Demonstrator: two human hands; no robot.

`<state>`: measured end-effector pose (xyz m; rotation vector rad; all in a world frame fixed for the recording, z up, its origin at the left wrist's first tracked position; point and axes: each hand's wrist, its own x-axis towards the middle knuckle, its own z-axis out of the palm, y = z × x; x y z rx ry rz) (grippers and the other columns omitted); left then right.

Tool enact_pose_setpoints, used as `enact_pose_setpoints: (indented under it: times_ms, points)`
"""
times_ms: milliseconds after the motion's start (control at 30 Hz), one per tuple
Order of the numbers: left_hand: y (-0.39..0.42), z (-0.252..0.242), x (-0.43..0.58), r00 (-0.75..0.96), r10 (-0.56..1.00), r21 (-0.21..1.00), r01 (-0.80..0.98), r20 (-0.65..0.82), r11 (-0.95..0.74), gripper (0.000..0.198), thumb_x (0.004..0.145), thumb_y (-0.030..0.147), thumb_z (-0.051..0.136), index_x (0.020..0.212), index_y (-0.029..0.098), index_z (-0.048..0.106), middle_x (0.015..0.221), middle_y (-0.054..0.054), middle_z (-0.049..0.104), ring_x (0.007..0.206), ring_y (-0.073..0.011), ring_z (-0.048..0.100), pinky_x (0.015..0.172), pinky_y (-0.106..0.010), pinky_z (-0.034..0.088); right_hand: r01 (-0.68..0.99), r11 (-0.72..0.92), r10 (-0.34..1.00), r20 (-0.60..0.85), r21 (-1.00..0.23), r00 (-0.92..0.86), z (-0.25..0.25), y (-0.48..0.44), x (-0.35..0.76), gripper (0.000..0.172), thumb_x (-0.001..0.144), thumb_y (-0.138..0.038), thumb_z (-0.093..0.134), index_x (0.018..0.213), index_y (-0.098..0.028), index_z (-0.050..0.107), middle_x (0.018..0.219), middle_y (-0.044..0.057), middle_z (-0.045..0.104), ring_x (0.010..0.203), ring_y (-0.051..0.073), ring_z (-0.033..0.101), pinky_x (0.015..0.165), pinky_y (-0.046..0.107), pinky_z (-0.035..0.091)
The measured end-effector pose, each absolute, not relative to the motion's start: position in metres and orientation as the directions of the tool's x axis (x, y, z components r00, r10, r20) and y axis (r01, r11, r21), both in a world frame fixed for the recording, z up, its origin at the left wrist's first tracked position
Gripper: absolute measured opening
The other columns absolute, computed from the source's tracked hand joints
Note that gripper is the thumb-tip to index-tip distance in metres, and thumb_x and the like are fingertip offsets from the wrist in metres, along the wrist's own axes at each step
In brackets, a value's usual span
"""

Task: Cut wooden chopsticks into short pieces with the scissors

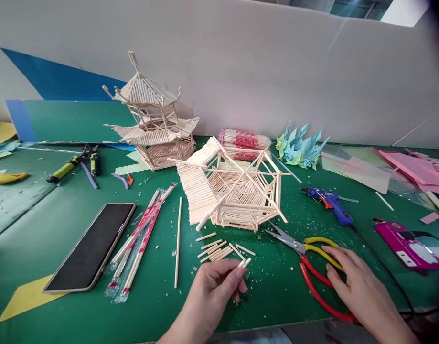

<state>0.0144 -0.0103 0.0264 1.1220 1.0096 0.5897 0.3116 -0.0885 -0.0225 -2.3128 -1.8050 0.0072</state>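
My left hand (219, 289) is closed, with short cut wooden sticks (244, 263) pinched between thumb and fingers. Just beyond it, several more short stick pieces (216, 251) lie loose on the green table. My right hand (360, 286) rests over the scissors (294, 244), fingers apart; its fingertips are at the yellow handle, and the red handle lies to the left of the palm. The scissor blades are parted and point toward a six-sided stick frame (248, 188). One side of that frame is covered by a sloping panel of sticks (196, 191).
Behind stands a two-tiered stick pagoda (151, 114). Leftward are wrapped chopsticks (142, 243), a single long stick (178, 242), a phone (92, 246) and pliers (76, 162). On the right lie a blue glue gun (330, 203), its cord, and a magenta device (407, 243).
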Motion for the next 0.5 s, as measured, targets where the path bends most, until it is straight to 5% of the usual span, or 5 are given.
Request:
enact_pose_setpoints:
  times_ms: [267, 400, 500]
  points:
    - [-0.009, 0.028, 0.010, 0.416, 0.833, 0.928, 0.091, -0.364, 0.361, 0.030, 0.077, 0.037, 0.057, 0.060, 0.013, 0.062, 0.054, -0.001, 0.057, 0.049, -0.0101, 0.044, 0.050, -0.020, 0.036, 0.989, -0.075, 0.986, 0.136, -0.131, 0.093, -0.015, -0.078, 0.321, 0.028, 0.083, -0.034, 0.037, 0.096, -0.018, 0.055, 0.099, 0.013, 0.062, 0.087, 0.027, 0.062, 0.072, 0.039, 0.051]
    - [-0.009, 0.026, 0.008, 0.374, 0.887, 0.957, 0.202, -0.272, 0.209, 0.030, 0.081, 0.036, 0.052, 0.063, 0.014, 0.061, 0.057, -0.001, 0.056, 0.052, -0.0119, 0.046, 0.050, -0.020, 0.038, 0.870, -0.196, 0.971, 0.036, -0.453, 0.237, -0.008, -0.101, 0.316, 0.031, 0.082, -0.039, 0.043, 0.105, -0.023, 0.056, 0.113, 0.011, 0.059, 0.100, 0.027, 0.059, 0.074, 0.034, 0.052]
    - [-0.009, 0.025, 0.007, 0.346, 0.932, 0.944, 0.330, -0.106, -0.015, 0.023, 0.083, 0.030, 0.050, 0.068, 0.016, 0.060, 0.060, -0.002, 0.057, 0.056, -0.0136, 0.049, 0.054, -0.021, 0.040, 0.563, -0.350, 0.932, -0.220, -0.749, 0.287, -0.005, -0.117, 0.295, 0.028, 0.076, -0.042, 0.052, 0.097, -0.027, 0.063, 0.093, 0.008, 0.068, 0.086, 0.026, 0.065, 0.064, 0.028, 0.054]
